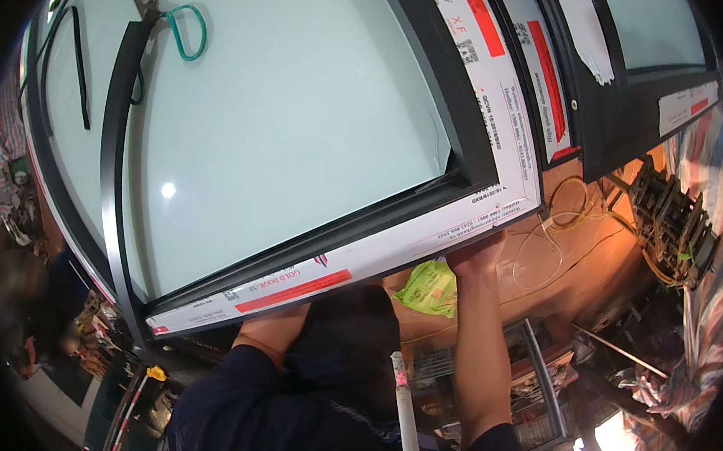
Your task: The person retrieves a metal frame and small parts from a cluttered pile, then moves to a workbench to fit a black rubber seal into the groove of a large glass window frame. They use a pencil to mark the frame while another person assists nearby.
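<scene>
A large window frame, black with white-and-red protective film, slants across the view around a pale glass pane. My left hand grips its near edge from below, left of the middle. Close to the near right corner, my right hand holds the same edge. The fingers of both hands are mostly hidden under the frame. On the glass at the far left lie scissors with teal handles, their blades spread. A long black strip runs beside them to the near left corner.
A second filmed frame stands at the right. Below it are a yellow-green bag and a coiled hose on an orange-brown surface. A cigarette juts up from the lower edge. Striped sheeting hangs far right.
</scene>
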A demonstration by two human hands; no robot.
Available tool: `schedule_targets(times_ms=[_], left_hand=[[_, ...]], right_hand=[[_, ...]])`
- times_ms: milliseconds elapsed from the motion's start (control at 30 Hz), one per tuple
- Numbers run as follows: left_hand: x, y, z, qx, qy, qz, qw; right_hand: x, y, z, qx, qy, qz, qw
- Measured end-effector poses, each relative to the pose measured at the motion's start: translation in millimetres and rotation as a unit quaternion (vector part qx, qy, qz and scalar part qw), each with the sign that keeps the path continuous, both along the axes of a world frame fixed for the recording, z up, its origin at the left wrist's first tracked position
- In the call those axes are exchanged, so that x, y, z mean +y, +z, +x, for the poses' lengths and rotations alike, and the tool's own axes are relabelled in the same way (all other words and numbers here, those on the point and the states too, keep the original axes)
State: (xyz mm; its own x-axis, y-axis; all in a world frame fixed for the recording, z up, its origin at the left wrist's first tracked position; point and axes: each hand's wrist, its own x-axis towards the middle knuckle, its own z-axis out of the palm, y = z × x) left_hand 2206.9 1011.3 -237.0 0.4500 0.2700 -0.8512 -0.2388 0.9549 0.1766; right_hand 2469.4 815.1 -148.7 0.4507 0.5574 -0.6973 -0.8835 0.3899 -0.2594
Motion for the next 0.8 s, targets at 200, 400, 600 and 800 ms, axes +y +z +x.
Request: schedule_targets(times_ms=[200,400,600,800], left_hand=[[-16,0,1,-0.008,0.021,-0.009,1.000],[-30,-2,4,-0.020,0.039,-0.021,0.999],[-42,2,5,-0.031,0.047,-0.029,0.998],[-51,6,7,-0.041,0.057,-0.038,0.997]], right_hand=[[17,49,11,-0.315,-0.093,-0.313,0.891],[77,186,58,-0.759,0.320,-0.261,0.503],[189,210,82,-0.815,0.564,-0.085,0.103],[225,195,83,-0.737,0.667,-0.031,-0.100]])
